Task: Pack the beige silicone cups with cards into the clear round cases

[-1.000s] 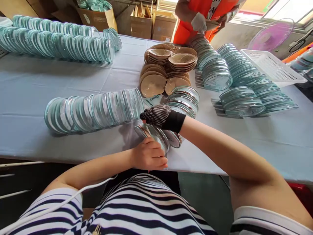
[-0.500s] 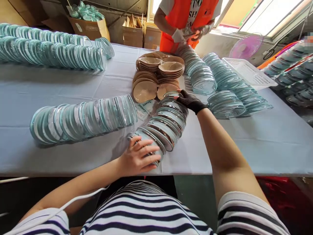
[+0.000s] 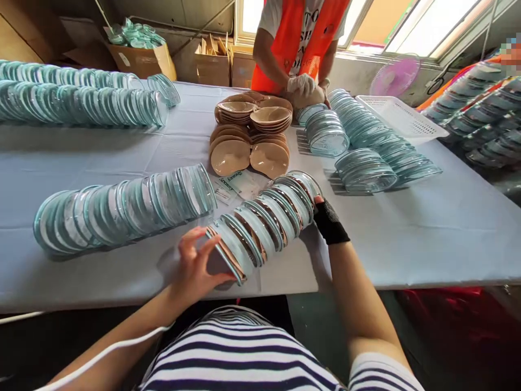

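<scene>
Head-camera view: a person's left hand (image 3: 194,266) pressed flat, fingers spread, against the near end of a row of clear round packs (image 3: 264,220), while the gloved right hand (image 3: 328,221) braced the far end, neither hand closed around anything. Half a second before, the right hand had been reaching over the row's top; it had since dropped behind the last pack and the row had drawn tighter between both palms. Lying on the blue table (image 3: 427,233) near its front edge, the row ran diagonally, near-left to far-right, toward the tan cups (image 3: 248,146).
</scene>
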### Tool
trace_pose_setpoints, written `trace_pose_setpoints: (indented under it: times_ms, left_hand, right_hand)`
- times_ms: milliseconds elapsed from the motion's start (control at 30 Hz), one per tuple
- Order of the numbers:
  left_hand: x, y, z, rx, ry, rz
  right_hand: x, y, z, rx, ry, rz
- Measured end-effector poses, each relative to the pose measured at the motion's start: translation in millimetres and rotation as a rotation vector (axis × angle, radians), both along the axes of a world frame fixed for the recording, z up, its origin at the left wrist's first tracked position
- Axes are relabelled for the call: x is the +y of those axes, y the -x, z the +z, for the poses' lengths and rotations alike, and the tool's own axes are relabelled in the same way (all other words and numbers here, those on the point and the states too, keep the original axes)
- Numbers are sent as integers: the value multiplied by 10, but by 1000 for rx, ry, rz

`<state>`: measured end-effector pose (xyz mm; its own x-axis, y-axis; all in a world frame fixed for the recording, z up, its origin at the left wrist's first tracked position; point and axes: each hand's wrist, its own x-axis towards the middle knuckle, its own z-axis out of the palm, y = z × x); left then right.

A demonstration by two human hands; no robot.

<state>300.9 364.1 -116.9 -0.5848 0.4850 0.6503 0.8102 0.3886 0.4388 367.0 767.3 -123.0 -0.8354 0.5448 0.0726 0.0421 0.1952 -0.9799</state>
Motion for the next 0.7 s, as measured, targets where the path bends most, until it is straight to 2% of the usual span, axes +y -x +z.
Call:
trace_pose_setpoints:
  times_ms: [67, 100, 200, 233, 300, 367, 400, 467, 533, 600, 633, 700]
  left_hand:
    - [-77, -21, 2, -267, -73, 100]
    - [-93, -34, 27, -456, -93, 101]
    - [-63, -100, 181, -1087, -188, -35]
    - [-39, -129, 243, -1242, -232, -77]
    - [22, -165, 346, -1422, -305, -104]
    - [136, -135, 389, -1505, -334, -134]
    - [238, -95, 381, -1546, -338, -176]
    - [572, -10, 312, -1588, -289, -337]
    - [1072, 3, 193, -1539, -168, -542]
    - [1661, -103, 53, -1474, -61, -679]
    - [1952, -194, -16, -1435, -24, -734]
    - [2464, -408, -145, -1317, 44, -820]
  right_hand:
    - [-71, -187, -26, 47, 13, -17]
    - [-117, -263, -38, 66, 21, -19]
    - [-277, -430, -44, 103, 23, -59]
    - [-322, -482, -16, 120, 29, -89]
    - [-366, -617, 135, 154, 32, -147]
    - [-347, -829, 452, 165, -72, -199]
    - [-332, -965, 673, 159, -191, -234]
    - [-347, -1254, 1196, 110, -543, -314]
    - [-456, -1483, 1727, 57, -885, -368]
    - [-622, -1590, 2146, -21, -1130, -338]
    - [-697, -1601, 2291, -76, -1237, -318]
    - [-769, -1575, 2451, -212, -1377, -315]
